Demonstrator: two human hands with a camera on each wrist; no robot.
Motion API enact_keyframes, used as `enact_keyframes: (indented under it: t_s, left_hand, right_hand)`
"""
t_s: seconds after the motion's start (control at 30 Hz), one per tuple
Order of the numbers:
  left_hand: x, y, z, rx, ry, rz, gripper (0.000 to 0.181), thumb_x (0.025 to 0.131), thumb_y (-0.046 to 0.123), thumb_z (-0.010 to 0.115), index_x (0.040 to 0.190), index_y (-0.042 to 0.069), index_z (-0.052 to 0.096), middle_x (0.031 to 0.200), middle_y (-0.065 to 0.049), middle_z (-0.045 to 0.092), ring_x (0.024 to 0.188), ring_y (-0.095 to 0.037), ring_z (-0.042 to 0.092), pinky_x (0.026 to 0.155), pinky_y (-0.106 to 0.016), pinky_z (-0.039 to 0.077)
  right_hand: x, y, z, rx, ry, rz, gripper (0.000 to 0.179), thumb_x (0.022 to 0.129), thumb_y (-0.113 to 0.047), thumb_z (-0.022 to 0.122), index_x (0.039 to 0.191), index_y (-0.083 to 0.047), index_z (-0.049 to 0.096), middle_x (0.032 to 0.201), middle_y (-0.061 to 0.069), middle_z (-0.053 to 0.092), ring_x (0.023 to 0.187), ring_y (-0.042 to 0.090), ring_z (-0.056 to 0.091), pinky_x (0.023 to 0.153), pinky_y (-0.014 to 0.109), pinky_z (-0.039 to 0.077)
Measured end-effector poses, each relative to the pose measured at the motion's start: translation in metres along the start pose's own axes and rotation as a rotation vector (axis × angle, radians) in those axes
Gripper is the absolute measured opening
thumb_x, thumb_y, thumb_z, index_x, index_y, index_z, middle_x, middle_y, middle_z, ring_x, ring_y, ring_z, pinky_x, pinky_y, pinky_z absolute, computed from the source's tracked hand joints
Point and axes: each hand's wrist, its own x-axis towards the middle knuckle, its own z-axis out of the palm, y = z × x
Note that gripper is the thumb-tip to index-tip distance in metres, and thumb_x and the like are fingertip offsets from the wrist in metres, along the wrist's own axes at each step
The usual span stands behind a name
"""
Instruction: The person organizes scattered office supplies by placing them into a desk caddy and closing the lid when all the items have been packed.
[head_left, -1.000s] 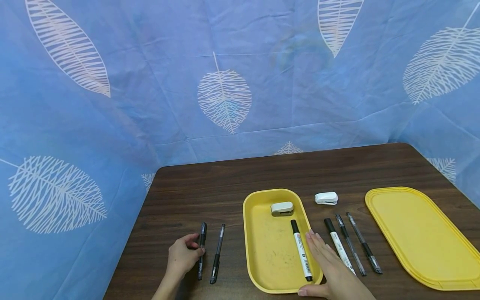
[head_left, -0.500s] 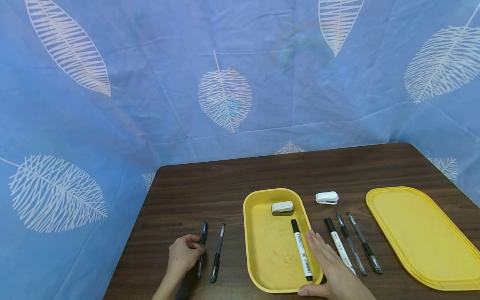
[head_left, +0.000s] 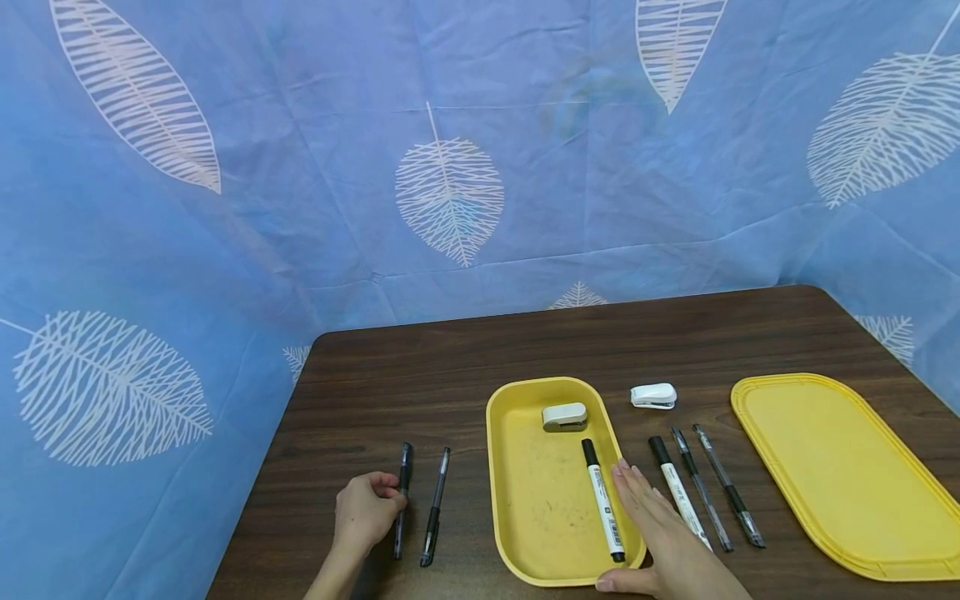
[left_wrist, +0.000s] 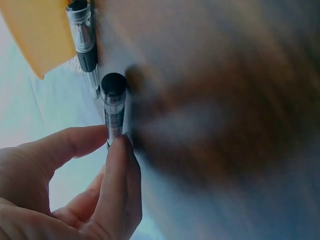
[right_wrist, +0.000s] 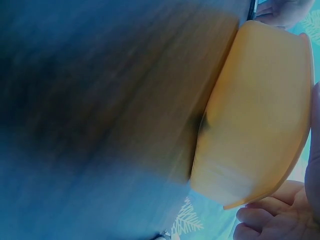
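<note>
My left hand point(head_left: 366, 512) pinches a black-capped gel pen point(head_left: 405, 468) between thumb and fingertips at the table's left; the left wrist view shows the pen point(left_wrist: 114, 100) end-on. Just right of it lies a second gel pen point(head_left: 433, 517). My right hand point(head_left: 667, 529) rests against the near right corner of a yellow tray point(head_left: 528, 508), fingers straight along the side and thumb at the front rim. Inside the tray are a white stapler point(head_left: 564, 414) and a white marker with a black cap point(head_left: 602, 504). The tray's outer wall point(right_wrist: 260, 110) fills much of the right wrist view.
Beyond the right hand lie another white marker point(head_left: 682, 500) and two gel pens point(head_left: 702, 492), partly side by side. A second white stapler point(head_left: 653, 396) sits behind them. A yellow lid point(head_left: 847, 467) lies flat at the table's right. Blue cloth hangs behind the table.
The pinched pen tilts very slightly while the left hand stays almost in place. The right hand, tray and other things have not moved.
</note>
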Motion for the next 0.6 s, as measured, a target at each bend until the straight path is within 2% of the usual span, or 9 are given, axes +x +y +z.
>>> enact_keyframes:
  t_s: [0.3, 0.6]
  left_hand:
    - [-0.001, 0.007, -0.005, -0.033, 0.006, -0.016, 0.026, 0.074, 0.002, 0.072, 0.100, 0.000, 0.071, 0.079, -0.003, 0.070, 0.071, -0.016, 0.059, 0.058, -0.026, 0.041]
    - [-0.004, 0.019, -0.010, -0.044, 0.027, 0.007, 0.025, 0.075, 0.004, 0.072, 0.101, 0.003, 0.071, 0.080, -0.002, 0.071, 0.069, -0.014, 0.060, 0.058, -0.025, 0.043]
  right_hand:
    - [-0.001, 0.002, 0.001, -0.012, 0.034, -0.053, 0.121, 0.059, -0.058, 0.081, 0.153, -0.004, 0.026, 0.145, 0.031, 0.042, 0.139, -0.019, -0.009, 0.106, -0.004, -0.005]
    - [-0.001, 0.003, 0.001, 0.004, 0.037, -0.064, 0.122, 0.059, -0.056, 0.082, 0.152, -0.002, 0.026, 0.144, 0.033, 0.042, 0.139, -0.019, -0.008, 0.106, -0.004, -0.004]
